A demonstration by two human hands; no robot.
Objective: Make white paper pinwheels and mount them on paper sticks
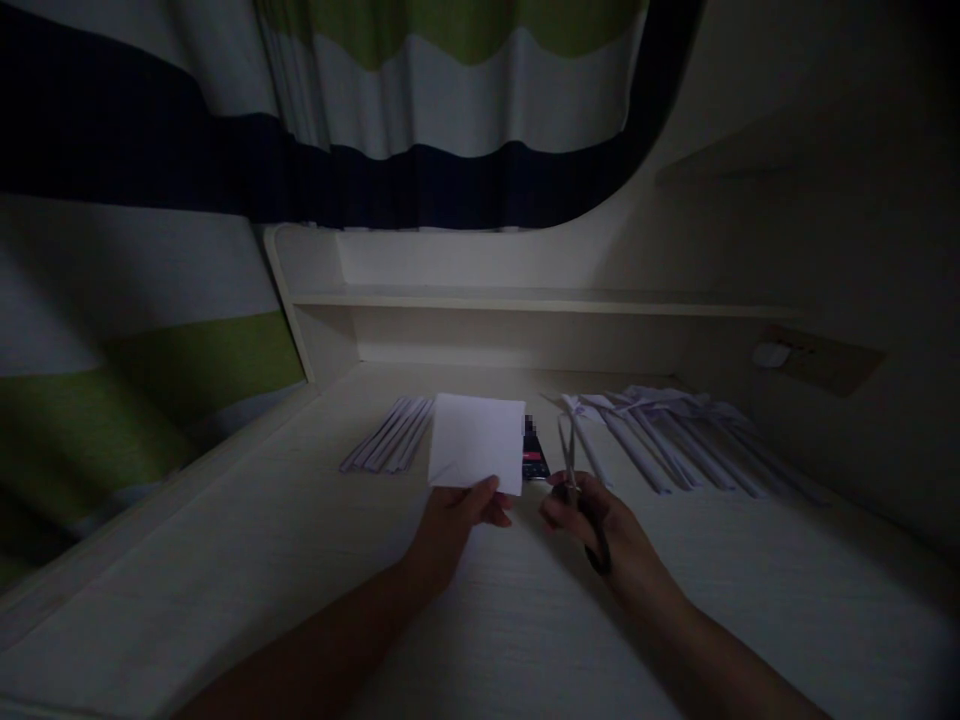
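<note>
My left hand (461, 520) grips a white square of paper (477, 440) by its lower edge, thumb on top and fingers underneath. The paper is held up above the table, and a crease shows near its lower left corner. My right hand (592, 515) is closed around the dark handles of a pair of scissors (569, 455). Their blades point away from me, slightly apart, to the right of the paper and not touching it. Partly hidden behind the paper lies a phone (534, 457) with its screen lit.
Several narrow folded paper strips (388, 434) lie on the white tabletop (360, 560) at left. Several long paper sticks (660, 440) are piled at right. A shelf (525, 299) runs along the back below a striped curtain (465, 100). A wall plate (823, 358) sits at right.
</note>
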